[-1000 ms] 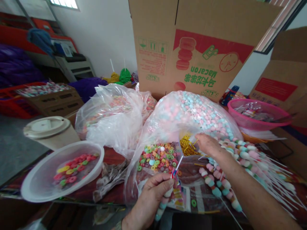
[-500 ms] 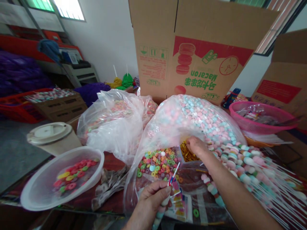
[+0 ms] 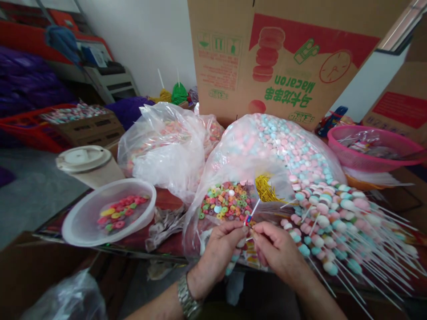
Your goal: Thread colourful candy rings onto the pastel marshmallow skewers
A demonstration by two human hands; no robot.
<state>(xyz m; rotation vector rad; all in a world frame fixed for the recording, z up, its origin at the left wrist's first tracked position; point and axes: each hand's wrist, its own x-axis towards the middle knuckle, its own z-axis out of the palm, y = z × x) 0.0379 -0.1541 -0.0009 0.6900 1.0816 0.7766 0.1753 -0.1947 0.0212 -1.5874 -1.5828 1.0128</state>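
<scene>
My left hand (image 3: 220, 246), with a metal watch on the wrist, is closed on a marshmallow stick. Pastel marshmallows (image 3: 231, 268) show below the fingers, and the white stick (image 3: 255, 207) points up past a small red-and-blue label (image 3: 248, 220). Right beside it, my right hand (image 3: 278, 249) pinches at the stick's neck. A bit of gold tie seems to be between its fingertips, mostly hidden. Just beyond the hands lie gold twist ties (image 3: 267, 189) in a small tray and loose colourful candy rings (image 3: 227, 200).
Finished-looking marshmallow sticks (image 3: 343, 231) are heaped at right. Behind stand a big clear bag of marshmallows (image 3: 293, 142), a bag of candy rings (image 3: 167, 151) and a cardboard box (image 3: 227, 75). At left are a translucent bowl (image 3: 75, 226) and a lidded white tub (image 3: 100, 171); a pink basket (image 3: 363, 153) stands at right.
My right hand has come back from the gold ties to meet my left hand at the stick. The view has tilted downward, and the watch now shows.
</scene>
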